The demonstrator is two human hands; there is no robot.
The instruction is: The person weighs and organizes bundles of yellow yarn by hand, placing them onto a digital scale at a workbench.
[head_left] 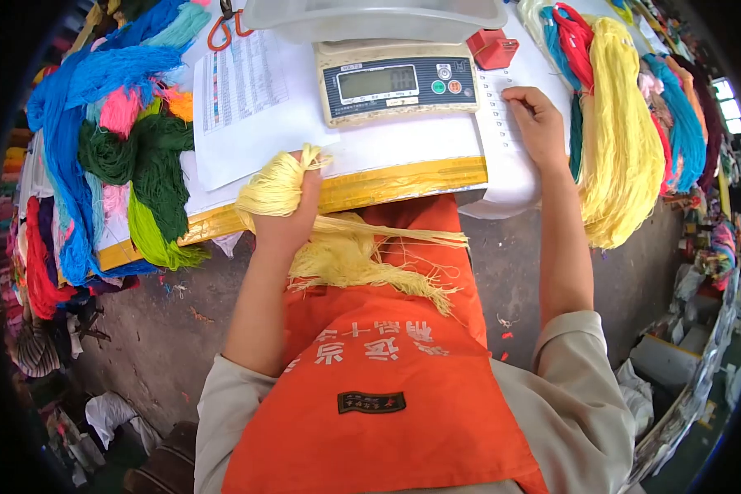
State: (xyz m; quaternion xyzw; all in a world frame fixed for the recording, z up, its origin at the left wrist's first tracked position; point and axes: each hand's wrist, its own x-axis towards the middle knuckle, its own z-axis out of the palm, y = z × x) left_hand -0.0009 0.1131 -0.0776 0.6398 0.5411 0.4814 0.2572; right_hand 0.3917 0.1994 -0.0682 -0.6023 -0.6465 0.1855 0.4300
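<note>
My left hand (304, 204) is closed around a bunch of pale yellow yarn (273, 186) at the table's front edge. More of the yellow yarn (337, 255) hangs below that hand and lies across the lap of my orange apron (387, 346), with loose strands trailing right. My right hand (538, 128) is over a white paper strip with printed marks (497, 111), right of the scale. Its fingers are curled in and the thumb side is pressed together; whether something small is pinched there is hidden. A digital scale (399, 82) stands between and beyond the hands.
A translucent plastic tray (375, 20) rests on the scale. Nearby are a red box (492, 49), orange-handled scissors (222, 33) and a printed sheet (243, 90). Blue yarn skeins (62, 107) and green ones (160, 177) drape at left, long yellow skeins (622, 140) at right.
</note>
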